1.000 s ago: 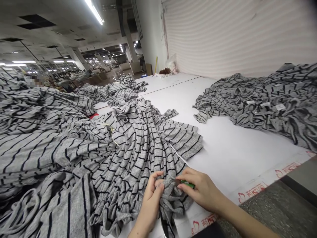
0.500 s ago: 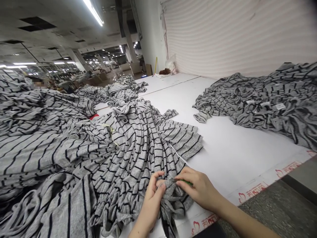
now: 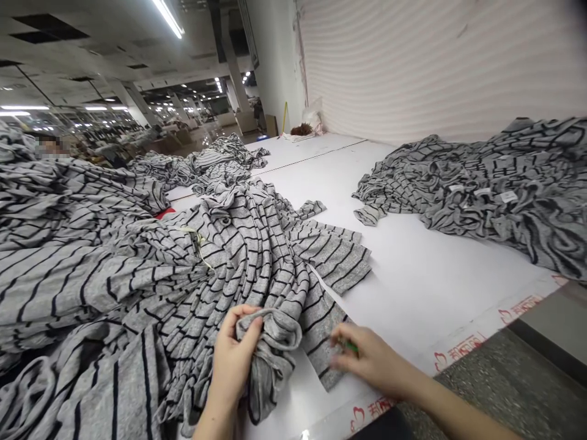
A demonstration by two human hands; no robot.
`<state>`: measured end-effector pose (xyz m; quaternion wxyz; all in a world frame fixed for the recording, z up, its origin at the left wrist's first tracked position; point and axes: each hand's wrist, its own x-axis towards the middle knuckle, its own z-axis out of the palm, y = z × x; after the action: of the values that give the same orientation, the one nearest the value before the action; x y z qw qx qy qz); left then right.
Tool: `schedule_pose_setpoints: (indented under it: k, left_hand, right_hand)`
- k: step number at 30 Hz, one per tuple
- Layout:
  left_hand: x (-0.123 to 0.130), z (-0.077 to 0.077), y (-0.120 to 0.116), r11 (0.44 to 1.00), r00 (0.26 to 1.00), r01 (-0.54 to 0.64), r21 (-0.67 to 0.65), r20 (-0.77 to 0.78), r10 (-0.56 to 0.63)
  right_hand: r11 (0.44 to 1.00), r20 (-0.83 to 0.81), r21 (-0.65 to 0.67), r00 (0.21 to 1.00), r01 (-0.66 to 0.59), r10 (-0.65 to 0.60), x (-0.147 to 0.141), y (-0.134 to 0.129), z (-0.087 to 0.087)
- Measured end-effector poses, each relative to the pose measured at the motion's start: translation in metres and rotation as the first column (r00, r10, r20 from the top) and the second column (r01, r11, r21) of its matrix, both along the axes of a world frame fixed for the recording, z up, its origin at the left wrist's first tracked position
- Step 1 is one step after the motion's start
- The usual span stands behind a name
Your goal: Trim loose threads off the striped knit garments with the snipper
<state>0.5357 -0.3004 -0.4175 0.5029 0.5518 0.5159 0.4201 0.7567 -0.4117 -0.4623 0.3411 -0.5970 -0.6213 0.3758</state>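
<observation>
Grey knit fabric with dark stripes lies in a large heap over the left and middle of the white table. My left hand (image 3: pixel 236 351) is closed on a bunched grey garment edge (image 3: pixel 279 330) near the table's front. To its right, my right hand (image 3: pixel 367 357) has curled fingers around a small green tool (image 3: pixel 351 346), mostly hidden by the palm. A striped garment panel (image 3: pixel 321 318) lies flat on the table between the hands and does not appear to be held by the right one.
Another pile of striped garments (image 3: pixel 481 195) with white labels rests at the right. The white table (image 3: pixel 413 275) has red printing along its front edge. A wall stands behind. Someone's head (image 3: pixel 52 146) shows beyond the left heap.
My left hand has moved left with the bunched fabric. My right hand has come away from that fabric, still around the green tool, and the hands are farther apart.
</observation>
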Motion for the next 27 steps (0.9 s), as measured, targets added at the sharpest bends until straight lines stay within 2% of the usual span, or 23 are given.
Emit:
schedule_pose_setpoints:
  k: [2, 4, 5, 7, 8, 10, 11, 12, 13, 15, 17, 20, 22, 24, 26, 27]
  left_hand:
    - [-0.012, 0.006, 0.009, 0.997, 0.988, -0.050, -0.066, 0.142, 0.059]
    - [-0.026, 0.010, 0.014, 0.993, 0.980, -0.072, -0.098, 0.178, 0.088]
    - [-0.033, 0.011, 0.015, 0.996, 0.989, -0.050, -0.074, 0.133, 0.060]
    - [-0.040, 0.012, 0.010, 0.992, 0.991, 0.130, 0.009, -0.042, -0.129]
    - [-0.040, 0.011, 0.005, 0.961, 0.952, 0.274, 0.025, -0.151, -0.267]
    - [-0.027, 0.006, -0.010, 0.840, 0.787, 0.543, -0.025, -0.336, -0.518]
    - [-0.016, 0.002, -0.019, 0.789, 0.712, 0.612, -0.060, -0.393, -0.582]
    - [-0.003, -0.003, -0.027, 0.771, 0.673, 0.632, -0.073, -0.441, -0.594]
    - [0.010, -0.009, -0.034, 0.780, 0.671, 0.623, -0.054, -0.475, -0.569]
    - [0.032, -0.021, -0.044, 0.838, 0.737, 0.543, 0.049, -0.505, -0.449]
    - [0.043, -0.033, -0.048, 0.872, 0.817, 0.450, 0.190, -0.482, -0.316]
    - [0.039, -0.048, -0.050, 0.872, 0.908, 0.315, 0.376, -0.388, -0.160]
    - [0.032, -0.053, -0.049, 0.822, 0.926, 0.299, 0.485, -0.356, -0.127]
    - [0.027, -0.056, -0.048, 0.726, 0.904, 0.375, 0.577, -0.401, -0.149]
    - [0.025, -0.057, -0.047, 0.638, 0.861, 0.461, 0.617, -0.486, -0.152]
    - [0.025, -0.058, -0.047, 0.612, 0.847, 0.479, 0.629, -0.515, -0.133]
  right_hand:
    - [0.995, 0.193, -0.003, 0.976, -0.104, 0.103, -0.006, -0.011, -0.008]
    - [0.995, 0.358, 0.034, 0.931, -0.090, 0.072, -0.009, -0.014, -0.014]
    - [0.997, 0.378, 0.066, 0.925, -0.049, 0.021, -0.008, -0.012, -0.015]
    - [0.991, 0.267, 0.121, 0.959, 0.063, -0.093, -0.003, -0.004, -0.012]
    - [0.985, 0.159, 0.125, 0.977, 0.122, -0.142, 0.000, 0.001, -0.009]
    - [0.978, -0.096, 0.063, 0.977, 0.199, -0.193, 0.001, 0.010, -0.002]
    - [0.979, -0.226, 0.007, 0.954, 0.204, -0.198, -0.001, 0.013, 0.001]
    - [0.981, -0.342, -0.048, 0.920, 0.188, -0.192, -0.005, 0.016, 0.004]
    - [0.983, -0.433, -0.087, 0.883, 0.160, -0.182, -0.009, 0.016, 0.006]
    - [0.986, -0.516, -0.103, 0.841, 0.128, -0.163, -0.016, 0.015, 0.008]
    - [0.982, -0.472, -0.054, 0.862, 0.179, -0.184, -0.018, 0.011, 0.008]
    - [0.953, -0.273, 0.088, 0.927, 0.291, -0.258, -0.011, 0.005, 0.006]
    - [0.942, -0.129, 0.200, 0.961, 0.268, -0.246, -0.004, 0.004, 0.005]
    - [0.946, -0.047, 0.256, 0.980, 0.197, -0.191, 0.001, 0.003, 0.006]
    - [0.964, -0.036, 0.221, 0.989, 0.150, -0.146, 0.005, 0.003, 0.011]
    - [0.974, -0.041, 0.181, 0.991, 0.134, -0.128, 0.006, 0.003, 0.014]
